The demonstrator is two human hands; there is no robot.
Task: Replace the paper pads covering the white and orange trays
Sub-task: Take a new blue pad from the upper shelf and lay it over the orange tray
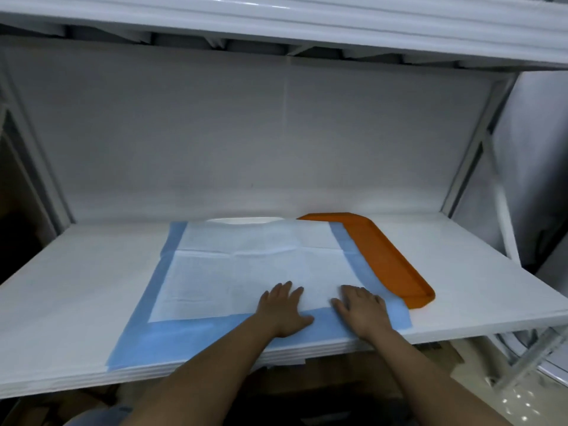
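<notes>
A white paper pad with a blue border (pixel 246 265) lies spread flat across the middle of the shelf. It covers most of the orange tray (pixel 387 256), whose right side and far corner stick out from under it. Only a sliver of the white tray's far rim (pixel 242 220) shows beyond the pad's back edge. My left hand (pixel 284 307) rests palm down on the pad near its front edge, fingers spread. My right hand (pixel 361 310) lies flat beside it on the pad's front right part, also with fingers spread.
The white shelf board (pixel 76 290) extends left and right of the pad, with its front edge close to me. A white back panel (pixel 246 133) closes the rear and an upper shelf (pixel 276 16) hangs overhead. Metal frame posts (pixel 473 149) stand at the right.
</notes>
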